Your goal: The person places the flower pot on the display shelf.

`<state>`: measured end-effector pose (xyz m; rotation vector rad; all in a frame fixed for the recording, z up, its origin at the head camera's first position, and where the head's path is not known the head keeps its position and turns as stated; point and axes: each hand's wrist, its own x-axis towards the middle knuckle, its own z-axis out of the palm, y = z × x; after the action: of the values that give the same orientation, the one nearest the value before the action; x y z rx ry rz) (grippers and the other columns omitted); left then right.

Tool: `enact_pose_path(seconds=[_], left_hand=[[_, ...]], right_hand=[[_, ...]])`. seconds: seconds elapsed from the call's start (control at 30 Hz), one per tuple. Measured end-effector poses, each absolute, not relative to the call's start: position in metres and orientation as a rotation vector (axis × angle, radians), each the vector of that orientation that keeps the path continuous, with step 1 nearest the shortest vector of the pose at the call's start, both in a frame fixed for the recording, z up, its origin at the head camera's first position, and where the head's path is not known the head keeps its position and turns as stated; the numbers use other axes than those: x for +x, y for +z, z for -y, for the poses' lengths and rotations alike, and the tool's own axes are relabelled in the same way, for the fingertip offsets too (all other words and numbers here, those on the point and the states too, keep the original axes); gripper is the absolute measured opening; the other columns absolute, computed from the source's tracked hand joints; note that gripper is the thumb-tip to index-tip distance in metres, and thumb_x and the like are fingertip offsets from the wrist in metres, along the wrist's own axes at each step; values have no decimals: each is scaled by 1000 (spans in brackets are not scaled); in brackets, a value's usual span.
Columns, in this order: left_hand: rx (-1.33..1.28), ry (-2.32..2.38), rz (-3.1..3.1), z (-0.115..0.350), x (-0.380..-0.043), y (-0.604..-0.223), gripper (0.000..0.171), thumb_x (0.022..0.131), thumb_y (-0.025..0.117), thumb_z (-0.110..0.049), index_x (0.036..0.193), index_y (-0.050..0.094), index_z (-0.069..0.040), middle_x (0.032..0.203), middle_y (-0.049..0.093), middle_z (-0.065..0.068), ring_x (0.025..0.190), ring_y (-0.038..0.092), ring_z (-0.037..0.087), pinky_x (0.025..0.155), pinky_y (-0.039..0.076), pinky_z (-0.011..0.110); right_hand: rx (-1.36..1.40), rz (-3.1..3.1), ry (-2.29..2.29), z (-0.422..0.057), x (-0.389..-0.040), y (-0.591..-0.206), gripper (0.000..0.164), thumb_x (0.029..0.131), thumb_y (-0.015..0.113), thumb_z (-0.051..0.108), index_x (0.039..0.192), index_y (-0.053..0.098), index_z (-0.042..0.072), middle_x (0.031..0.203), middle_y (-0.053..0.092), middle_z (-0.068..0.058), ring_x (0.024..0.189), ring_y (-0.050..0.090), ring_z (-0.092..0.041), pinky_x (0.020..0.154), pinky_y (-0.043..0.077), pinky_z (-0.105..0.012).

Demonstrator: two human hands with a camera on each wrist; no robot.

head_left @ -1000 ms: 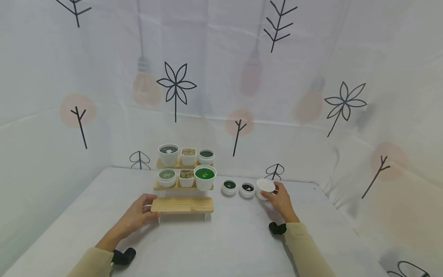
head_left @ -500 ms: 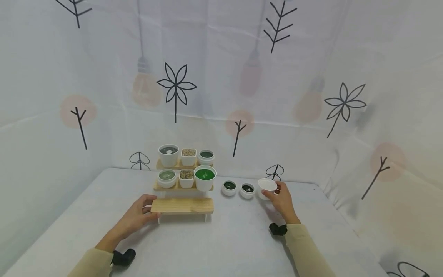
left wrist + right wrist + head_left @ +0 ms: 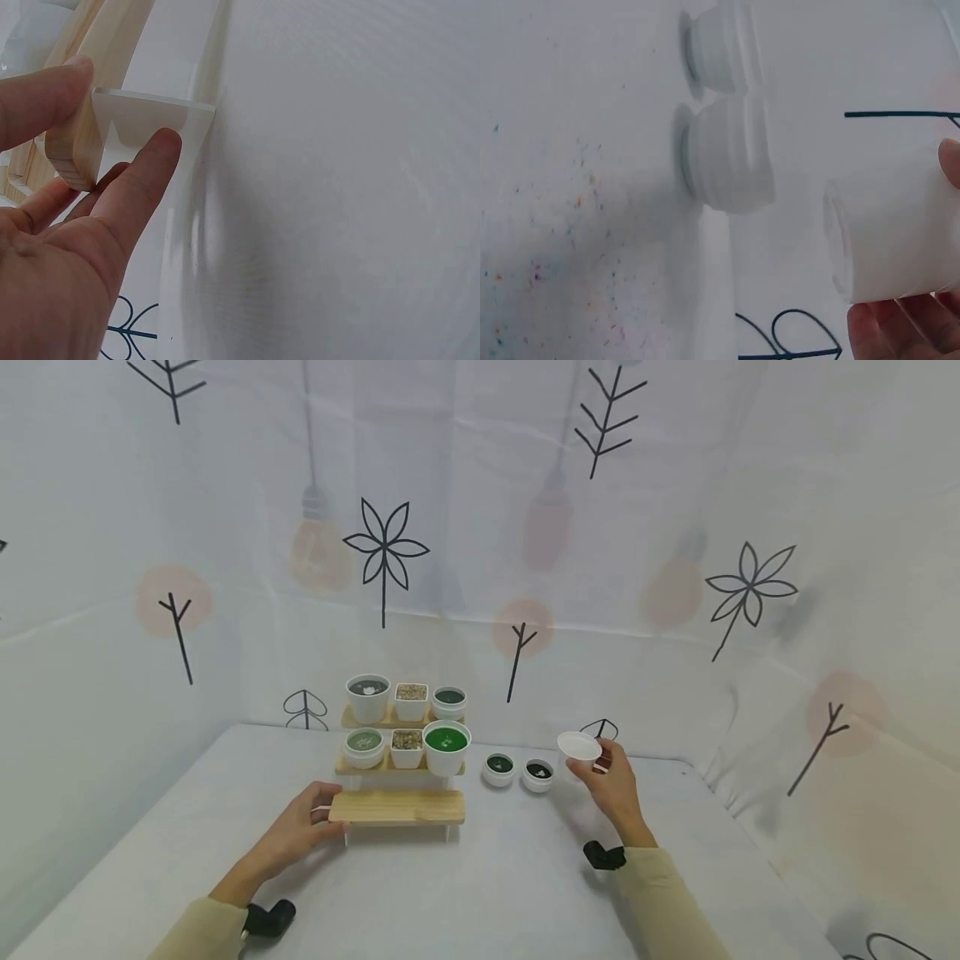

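Observation:
My right hand (image 3: 617, 785) grips a white pot (image 3: 579, 747) round its side and holds it upright. In the right wrist view the pot (image 3: 892, 232) is up off the table, thumb on one side and fingers on the other. My left hand (image 3: 294, 827) holds the left end of the front wooden step (image 3: 397, 807) of a tiered stand. In the left wrist view, the thumb lies on one edge of the board (image 3: 82, 142), other fingers reach to the opposite side, and one fingertip touches the white leg (image 3: 146, 120).
Two small white pots with dark green filling (image 3: 498, 768) and dark filling (image 3: 537, 774) stand right of the stand. Several pots, among them a bright green one (image 3: 446, 743), fill the two rear tiers. A patterned cloth (image 3: 480, 568) hangs behind the white table (image 3: 480, 893).
My right hand has lifted the white pot up from the table beside the two small pots. The left hand stays on the step. The view shifts slightly.

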<state>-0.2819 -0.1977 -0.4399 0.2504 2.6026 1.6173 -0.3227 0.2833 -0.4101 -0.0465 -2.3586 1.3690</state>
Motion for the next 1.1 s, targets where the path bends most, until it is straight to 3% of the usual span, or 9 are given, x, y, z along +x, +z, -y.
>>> enact_pose_path(seconds=[0.27,1.1], left_hand=[[238,1611,-2612,198,-283,-441,65,82,74,-17,135,38,-2,138,43,24,119,52,36,91,52,38],[240,1598,-2627,197,-283,-441,65,82,74,-17,135,38,-2,138,43,25,119,53,37,91,52,38]], right_hand=[[94,2289,1348,-260,-311,-390,73,80,78,28,136,39,1,126,51,-17,113,52,-29,96,48,-42],[442,2262,1290,-191,-269,-359,66,78,80,25,131,46,9,123,57,-5,109,56,-20,94,51,-40]])
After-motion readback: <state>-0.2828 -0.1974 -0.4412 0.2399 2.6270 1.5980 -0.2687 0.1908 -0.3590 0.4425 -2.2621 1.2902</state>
